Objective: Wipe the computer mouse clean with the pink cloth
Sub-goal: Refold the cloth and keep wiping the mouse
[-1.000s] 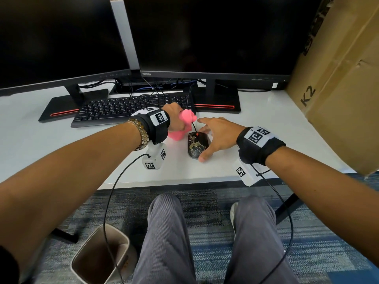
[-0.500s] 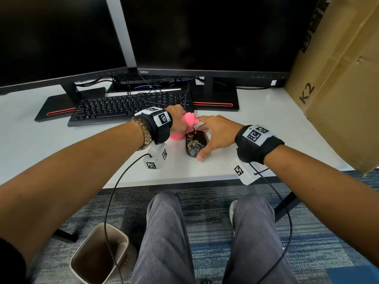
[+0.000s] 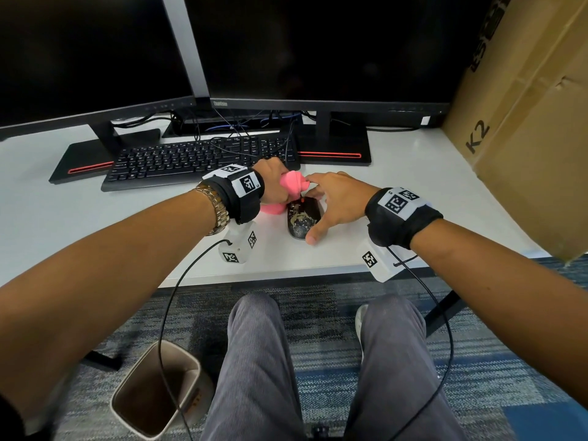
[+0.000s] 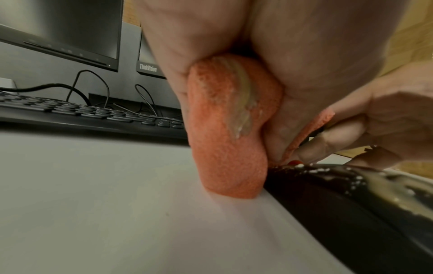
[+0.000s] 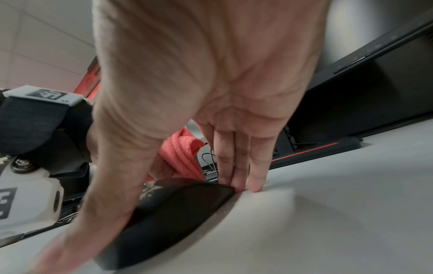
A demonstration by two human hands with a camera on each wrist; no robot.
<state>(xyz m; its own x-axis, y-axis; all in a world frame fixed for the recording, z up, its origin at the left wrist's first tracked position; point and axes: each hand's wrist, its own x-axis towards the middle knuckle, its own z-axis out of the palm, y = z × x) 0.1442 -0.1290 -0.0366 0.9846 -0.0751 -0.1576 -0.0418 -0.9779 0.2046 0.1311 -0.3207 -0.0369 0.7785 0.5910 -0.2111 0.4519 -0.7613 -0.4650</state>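
Observation:
A black computer mouse smeared with pale grime lies on the white desk. My right hand holds it, thumb along its near side and fingers at its far right edge. My left hand grips the bunched pink cloth and touches it to the mouse's far left end. In the left wrist view the pink cloth carries a yellowish smear and hangs beside the mouse. In the right wrist view the mouse sits under my palm, the cloth behind it.
A black keyboard and two monitor stands with cables lie just behind the hands. A big cardboard box fills the desk's right side. The desk's front edge is close below the mouse. A waste bin stands on the floor.
My left hand has brought the pink cloth a little right, up against the far end of the mouse. The right hand has kept its hold on the mouse.

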